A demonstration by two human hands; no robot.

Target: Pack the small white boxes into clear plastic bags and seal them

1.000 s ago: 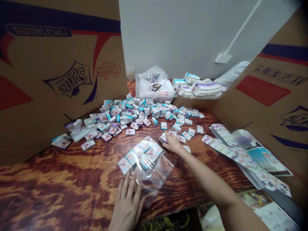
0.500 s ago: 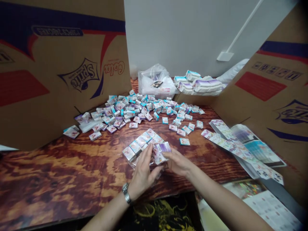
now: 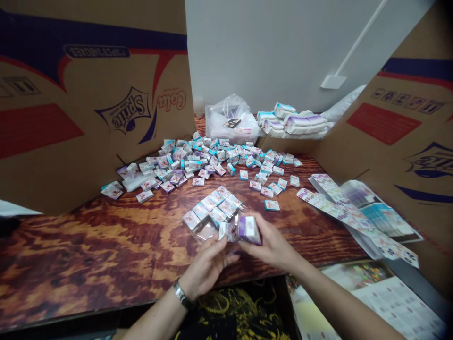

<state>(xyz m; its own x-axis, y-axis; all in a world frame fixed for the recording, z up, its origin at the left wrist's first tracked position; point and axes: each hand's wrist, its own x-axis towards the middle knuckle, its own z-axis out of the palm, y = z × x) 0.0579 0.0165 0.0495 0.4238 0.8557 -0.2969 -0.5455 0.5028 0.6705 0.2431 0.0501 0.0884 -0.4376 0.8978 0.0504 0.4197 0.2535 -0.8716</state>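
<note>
A brown carton (image 3: 88, 108) stands along the worktop's (image 3: 88, 250) left edge. Its print is upside down, with "Sprite" in a blue star and "Cola" in red beside it. The dark band above carries white writing too small to read. A heap of little boxes (image 3: 208, 163) lies across the middle toward the far edge, their print too fine to make out.

Near the middle of the near edge, the left hand (image 3: 208, 264) wears a wristwatch (image 3: 180, 293). Its fingers are curled shut on the near end of a clear bag (image 3: 212, 212). The bag lies flat on the worktop. The rows of boxes inside it run slantwise from near left to far right, and its mouth faces the near edge.

Just right of the left hand, the right hand (image 3: 274, 245) pinches a small box (image 3: 249, 229) at that mouth. The box is raised off the worktop and tilted, with a purple side showing.

Printed sheets (image 3: 339, 210) lie near the right edge, below a second carton (image 3: 406, 123) with a red panel.
</note>
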